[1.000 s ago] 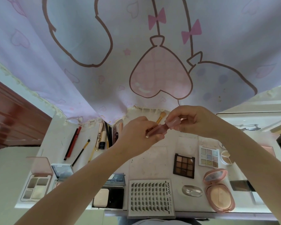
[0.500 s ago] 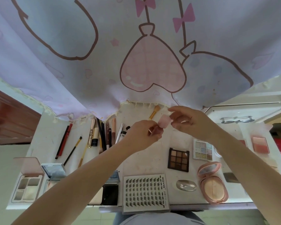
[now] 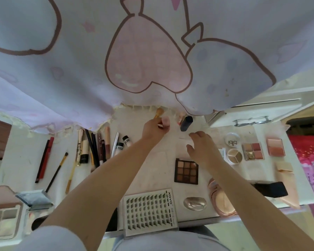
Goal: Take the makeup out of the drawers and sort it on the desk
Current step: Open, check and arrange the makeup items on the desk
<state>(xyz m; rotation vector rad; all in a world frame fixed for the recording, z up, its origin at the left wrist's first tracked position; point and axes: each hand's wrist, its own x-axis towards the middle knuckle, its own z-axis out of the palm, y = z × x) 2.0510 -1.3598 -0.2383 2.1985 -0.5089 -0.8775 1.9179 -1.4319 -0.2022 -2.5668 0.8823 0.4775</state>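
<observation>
Left hand (image 3: 153, 128) fingers pinch a small pale-pink tube (image 3: 165, 121).

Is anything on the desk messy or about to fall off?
Mostly it is tidy, but two things stick out. The lash tray pokes past the desk's near edge, so a bump could knock it off. At the right end, a black pouch lies across a beige one that also overhangs. Nothing looks spilled or broken.
</observation>
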